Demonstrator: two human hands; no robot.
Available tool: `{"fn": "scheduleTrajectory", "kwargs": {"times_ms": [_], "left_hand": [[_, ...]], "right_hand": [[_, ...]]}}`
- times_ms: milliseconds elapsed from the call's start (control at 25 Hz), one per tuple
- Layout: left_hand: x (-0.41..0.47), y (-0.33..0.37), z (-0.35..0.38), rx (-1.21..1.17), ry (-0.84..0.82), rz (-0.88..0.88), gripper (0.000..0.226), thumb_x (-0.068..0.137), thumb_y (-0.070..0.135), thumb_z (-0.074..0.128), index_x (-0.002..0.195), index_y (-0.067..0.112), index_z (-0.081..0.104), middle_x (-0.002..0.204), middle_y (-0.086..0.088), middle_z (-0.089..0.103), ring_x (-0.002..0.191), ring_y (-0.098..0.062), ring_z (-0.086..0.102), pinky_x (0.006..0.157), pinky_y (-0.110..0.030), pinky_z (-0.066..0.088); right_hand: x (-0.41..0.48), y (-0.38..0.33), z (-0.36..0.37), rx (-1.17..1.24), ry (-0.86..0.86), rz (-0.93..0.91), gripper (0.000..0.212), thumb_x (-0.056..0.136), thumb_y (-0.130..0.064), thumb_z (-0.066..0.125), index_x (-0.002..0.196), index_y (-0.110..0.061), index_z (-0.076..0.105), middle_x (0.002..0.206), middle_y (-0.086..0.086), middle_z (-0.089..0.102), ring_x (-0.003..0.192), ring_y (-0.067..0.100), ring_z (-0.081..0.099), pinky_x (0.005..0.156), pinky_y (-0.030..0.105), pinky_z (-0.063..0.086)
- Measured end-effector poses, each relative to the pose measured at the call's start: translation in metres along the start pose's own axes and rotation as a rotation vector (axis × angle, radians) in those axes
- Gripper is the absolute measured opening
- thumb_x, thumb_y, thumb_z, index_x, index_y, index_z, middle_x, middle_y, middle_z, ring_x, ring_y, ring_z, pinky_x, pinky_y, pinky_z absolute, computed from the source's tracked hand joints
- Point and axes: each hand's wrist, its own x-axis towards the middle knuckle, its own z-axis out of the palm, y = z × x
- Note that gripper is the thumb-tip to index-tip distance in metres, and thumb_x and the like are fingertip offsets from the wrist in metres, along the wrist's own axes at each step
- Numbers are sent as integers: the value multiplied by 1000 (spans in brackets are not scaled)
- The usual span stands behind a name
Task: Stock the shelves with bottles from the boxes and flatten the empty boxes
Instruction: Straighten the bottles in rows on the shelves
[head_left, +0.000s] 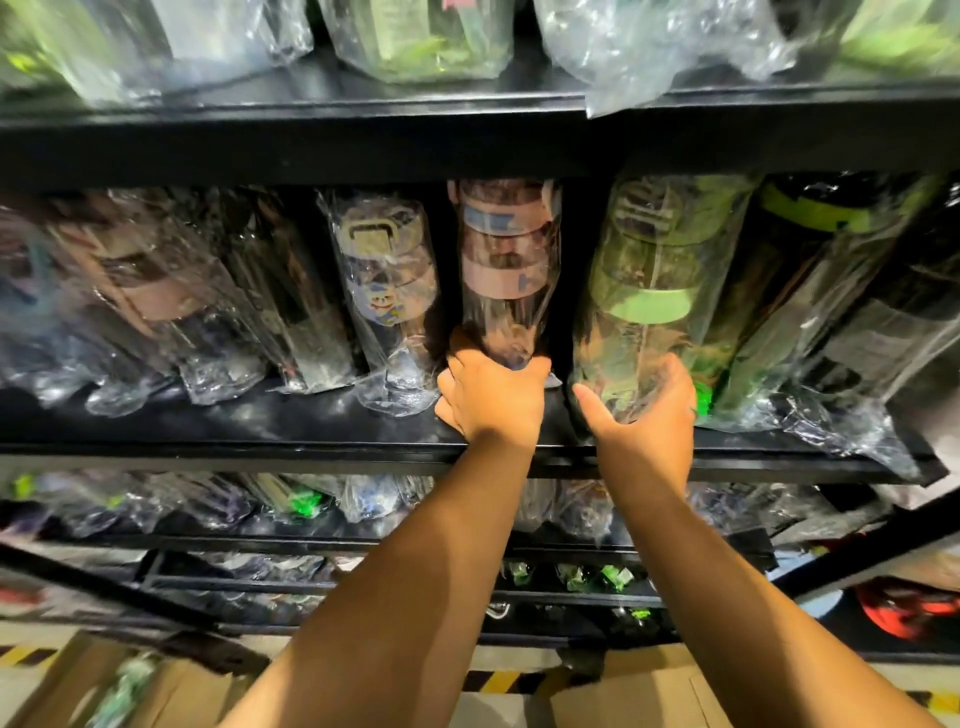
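two hands on two wrapped bottles at the middle shelf

the pink-capped bottle (506, 270) stands upright in its clear bag on the middle shelf (260, 421), near the front edge. the left hand (491, 400) grips it at the base, fingers (535, 366) curled round the bottom of the bag and the thumb on the bottle's left side.

just to the right of the pink-capped bottle, with a dark gap between them, leans the green bottle (649, 291), also bagged. the right hand (644, 410) cups its lower end, thumb spread out toward the pink-capped bottle and the other fingers wrapped round the far side (partly seen through the plastic).

left of the pink-capped bottle stands a sticker bottle (387, 291) with a cartoon figure on it, then more dark bagged bottles leaning leftward. beyond the green bottle, further right, is a black bottle (800, 291) with a lime band.

above the pink-capped bottle runs the upper shelf (311, 130), carrying more bagged goods. far below it, on the floor, lie cardboard boxes (639, 696) beside a yellow-and-black striped line.
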Motion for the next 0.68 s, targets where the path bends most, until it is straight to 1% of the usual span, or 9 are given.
{"fn": "scheduleTrajectory", "kwargs": {"times_ms": [80,160,280,400,480,520,600,640,680], "left_hand": [[-7,-3,-4,-12,16,29,74,70,53,77,123,11,48,126,-6,57,126,-31,45,103,-47,32],[-13,-12,-9,-21,36,62,71,69,56,78,118,13,49,123,-3,60,122,-30,48,100,-45,32],[-19,-25,-16,-67,3,112,85,63,64,75,129,19,47,124,3,62,119,-27,51,103,-46,39],[-26,-27,-20,-104,-15,168,92,55,72,66,130,22,47,122,5,63,116,-25,55,98,-47,46],[-29,-29,-21,-111,-45,187,89,55,74,68,126,24,47,119,6,64,113,-23,58,95,-47,49],[-29,-30,-23,-121,-70,186,93,55,76,70,128,25,45,121,6,63,113,-22,59,95,-46,50],[-29,-36,-26,-161,-135,172,109,55,79,75,141,25,36,134,4,57,122,-19,57,100,-45,49],[-33,-39,-32,-177,-163,164,112,57,77,76,146,26,32,141,3,52,128,-18,53,105,-44,46],[-38,-42,-40,-177,-179,164,108,61,73,77,148,28,32,145,5,49,131,-16,49,108,-42,43]], "right_hand": [[1,1,0,2,-9,-9,89,75,-45,80,147,-19,35,146,0,42,133,19,41,105,32,35],[0,2,-1,3,-10,-40,88,75,-43,81,146,-15,36,145,3,44,133,20,41,106,33,35],[-2,6,0,18,15,-144,87,75,-40,82,143,-5,40,140,12,48,130,27,46,107,39,39],[-1,8,2,39,20,-133,87,75,-41,82,143,-7,41,138,12,49,125,31,49,104,43,42],[2,7,2,5,-17,-105,93,74,-45,81,148,-12,36,144,10,45,129,31,47,104,45,42],[2,5,1,-10,-67,-87,99,74,-47,81,151,-14,31,150,9,40,133,30,42,106,45,40],[-1,5,-5,16,-178,-51,112,72,-48,83,156,-16,18,158,7,28,140,27,33,110,42,36],[-6,6,-12,57,-216,-41,115,71,-46,84,157,-17,13,160,8,23,142,26,29,111,40,32],[-14,9,-19,97,-234,-48,115,72,-42,85,157,-16,12,160,9,21,144,24,26,112,37,29]]}}
